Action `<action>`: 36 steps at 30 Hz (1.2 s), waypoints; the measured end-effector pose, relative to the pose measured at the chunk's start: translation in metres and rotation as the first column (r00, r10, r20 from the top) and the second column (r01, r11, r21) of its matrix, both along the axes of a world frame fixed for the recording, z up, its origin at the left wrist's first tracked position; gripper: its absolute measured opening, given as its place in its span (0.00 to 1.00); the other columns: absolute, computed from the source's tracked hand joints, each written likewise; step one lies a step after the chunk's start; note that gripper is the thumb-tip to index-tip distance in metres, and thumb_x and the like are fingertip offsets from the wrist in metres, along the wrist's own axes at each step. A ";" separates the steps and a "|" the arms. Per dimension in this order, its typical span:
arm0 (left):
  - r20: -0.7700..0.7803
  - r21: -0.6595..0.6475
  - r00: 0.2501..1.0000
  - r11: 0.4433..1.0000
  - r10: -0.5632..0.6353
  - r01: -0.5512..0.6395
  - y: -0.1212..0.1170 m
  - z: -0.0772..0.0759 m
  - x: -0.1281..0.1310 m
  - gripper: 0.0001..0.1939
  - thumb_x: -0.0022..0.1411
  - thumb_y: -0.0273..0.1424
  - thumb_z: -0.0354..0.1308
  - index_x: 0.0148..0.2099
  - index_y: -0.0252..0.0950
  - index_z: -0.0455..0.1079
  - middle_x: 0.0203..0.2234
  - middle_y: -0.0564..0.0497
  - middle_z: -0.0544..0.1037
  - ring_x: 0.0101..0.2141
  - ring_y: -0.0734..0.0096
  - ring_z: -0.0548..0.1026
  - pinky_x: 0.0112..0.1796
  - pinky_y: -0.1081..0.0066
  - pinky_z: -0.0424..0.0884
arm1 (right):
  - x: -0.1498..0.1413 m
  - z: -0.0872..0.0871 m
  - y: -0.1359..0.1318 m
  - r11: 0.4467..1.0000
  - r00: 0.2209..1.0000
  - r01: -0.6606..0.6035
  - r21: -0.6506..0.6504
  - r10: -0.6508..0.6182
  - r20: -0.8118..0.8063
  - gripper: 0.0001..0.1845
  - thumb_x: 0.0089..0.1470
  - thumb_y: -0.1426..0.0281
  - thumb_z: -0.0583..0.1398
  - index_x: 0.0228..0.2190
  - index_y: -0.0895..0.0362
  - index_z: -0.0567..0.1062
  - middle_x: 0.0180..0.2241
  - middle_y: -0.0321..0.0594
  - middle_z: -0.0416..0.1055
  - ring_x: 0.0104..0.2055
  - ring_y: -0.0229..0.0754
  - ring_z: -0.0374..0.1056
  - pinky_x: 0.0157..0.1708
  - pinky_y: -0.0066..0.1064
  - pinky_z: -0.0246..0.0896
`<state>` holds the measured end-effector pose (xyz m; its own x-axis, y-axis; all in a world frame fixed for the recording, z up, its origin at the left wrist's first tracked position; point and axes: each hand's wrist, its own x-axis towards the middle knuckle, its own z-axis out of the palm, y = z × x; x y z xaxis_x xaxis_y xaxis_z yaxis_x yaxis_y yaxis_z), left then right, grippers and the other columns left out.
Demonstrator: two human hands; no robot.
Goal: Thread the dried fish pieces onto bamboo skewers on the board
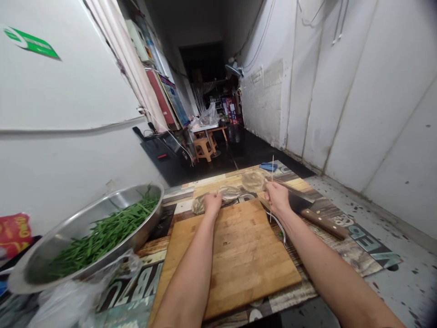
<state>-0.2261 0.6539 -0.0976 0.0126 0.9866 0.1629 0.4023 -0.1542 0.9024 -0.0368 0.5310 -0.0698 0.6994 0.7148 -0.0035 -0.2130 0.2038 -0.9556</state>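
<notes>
Past the far edge of the wooden cutting board [249, 259], my left hand [212, 203] is closed on a crumpled greyish-brown cloth-like piece [229, 193]. Its exact kind is unclear. Upright in the fingers of my right hand [278, 197] is a thin wooden stick [272, 169], held near the board's far right corner. A similar crumpled brownish piece [254, 181] lies just left of that hand. To its right rests a knife with a riveted wooden handle [324, 223], its blade partly hidden by my wrist. A curved metal rim [280, 228] shows beside the board.
At the left stands a large steel bowl [155, 193] of cut green stalks [112, 232], with a clear plastic bag [71, 291] before it. A small blue object [268, 166] lies at the patterned table's far edge. Farther off are a small table [205, 128] and stools [203, 149].
</notes>
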 end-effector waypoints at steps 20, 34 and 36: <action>-0.563 0.235 0.824 0.945 -0.056 0.225 -0.085 0.041 0.053 0.12 0.55 0.31 0.50 0.29 0.33 0.73 0.26 0.42 0.77 0.29 0.64 0.73 0.30 0.70 0.61 | -0.033 -0.017 -0.004 0.995 0.901 -0.095 -0.026 0.097 0.424 0.10 0.44 0.65 0.56 0.26 0.57 0.75 0.12 0.30 0.64 0.11 0.34 0.56 0.14 0.25 0.50; -0.401 0.098 0.908 0.980 -0.121 0.174 -0.076 0.050 0.046 0.11 0.48 0.33 0.53 0.18 0.36 0.67 0.13 0.51 0.71 0.20 0.70 0.68 0.24 0.73 0.57 | -0.022 -0.006 -0.002 0.995 0.992 -0.082 -0.048 0.086 0.087 0.05 0.38 0.70 0.57 0.19 0.59 0.69 0.06 0.27 0.56 0.07 0.30 0.48 0.09 0.22 0.39; -0.424 0.167 0.902 0.972 -0.081 0.166 -0.075 0.049 0.045 0.11 0.48 0.33 0.53 0.17 0.37 0.65 0.14 0.51 0.70 0.20 0.70 0.68 0.23 0.72 0.56 | -0.019 -0.005 -0.002 0.996 0.995 -0.076 -0.048 0.079 0.063 0.04 0.37 0.70 0.57 0.19 0.59 0.69 0.05 0.28 0.56 0.07 0.29 0.47 0.08 0.22 0.37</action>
<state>-0.1809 0.5788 -0.0485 0.2399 0.9219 0.3042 0.6970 -0.3817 0.6071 -0.0558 0.5289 -0.0749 0.6415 0.7671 0.0065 -0.1634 0.1448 -0.9759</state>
